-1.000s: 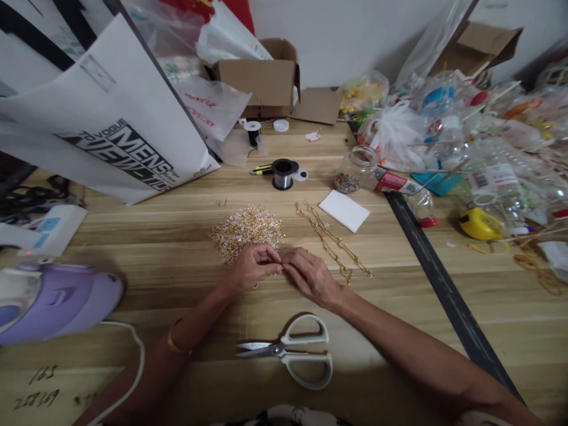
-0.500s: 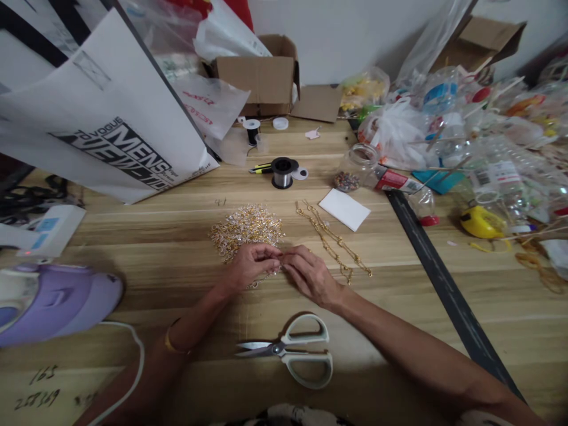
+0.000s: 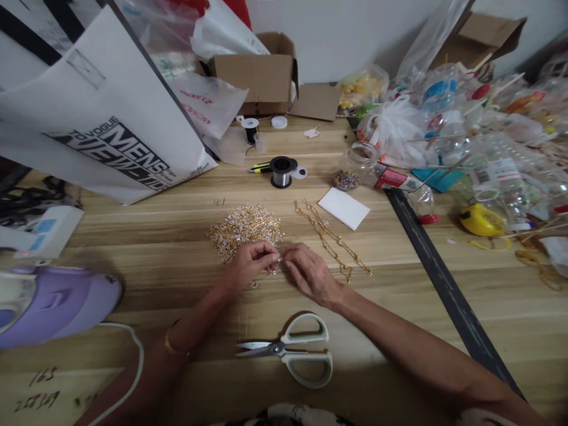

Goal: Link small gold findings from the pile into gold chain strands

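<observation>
My left hand pinches a thin beaded chain between thumb and forefinger. Part of the chain hangs below the fingers and rests on the table. Close beside it, my right hand has its fingers bent together, with whatever they hold too small to make out. Just behind my left hand lies a heap of gold and clear jewelry pieces. Two gold chains stretch across the table behind my right hand. Scissors with pale handles lie nearer to me, blades slightly apart.
Behind the heap are a wire spool, a cutter and a bead jar. A white card lies to the right. Plastic bottles crowd the far right. A paper bag and a purple device stand left.
My fingertips have drawn slightly apart, and a small shiny bit now shows at my left fingertips. The heap, gold chains and scissors stay in place.
</observation>
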### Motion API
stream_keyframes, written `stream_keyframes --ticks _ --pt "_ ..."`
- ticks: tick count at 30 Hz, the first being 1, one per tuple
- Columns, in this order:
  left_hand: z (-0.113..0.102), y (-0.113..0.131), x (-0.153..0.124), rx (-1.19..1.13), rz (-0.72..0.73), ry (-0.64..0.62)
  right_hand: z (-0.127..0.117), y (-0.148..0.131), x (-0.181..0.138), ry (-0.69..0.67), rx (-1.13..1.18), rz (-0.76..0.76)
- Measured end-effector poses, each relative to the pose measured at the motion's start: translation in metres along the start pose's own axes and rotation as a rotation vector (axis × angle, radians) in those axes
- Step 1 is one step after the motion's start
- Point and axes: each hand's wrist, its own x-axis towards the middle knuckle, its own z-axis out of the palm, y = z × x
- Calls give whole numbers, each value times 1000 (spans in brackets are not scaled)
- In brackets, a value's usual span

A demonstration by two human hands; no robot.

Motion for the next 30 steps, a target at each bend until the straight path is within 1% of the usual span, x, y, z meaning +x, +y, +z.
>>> stream_keyframes --ticks 8,13,16,20,25,27,30 --pt "-1 0 0 47 -20 -113 2 4 -1 34 23 35" --pt "-1 -2 -1 120 10 -149 2 4 -2 31 21 46" --pt "0 -1 -2 179 42 -145 1 3 -1 25 20 39" --pt "3 0 -3 274 73 -99 1 3 -1 5 6 22" --pt "5 -6 -5 350 102 -77 0 2 -1 -24 -23 -5" --pt "5 -9 -5 347 99 -81 -1 1 0 -39 -29 -9" --pt "5 -13 -4 285 75 -85 -1 1 0 -47 -46 -13"
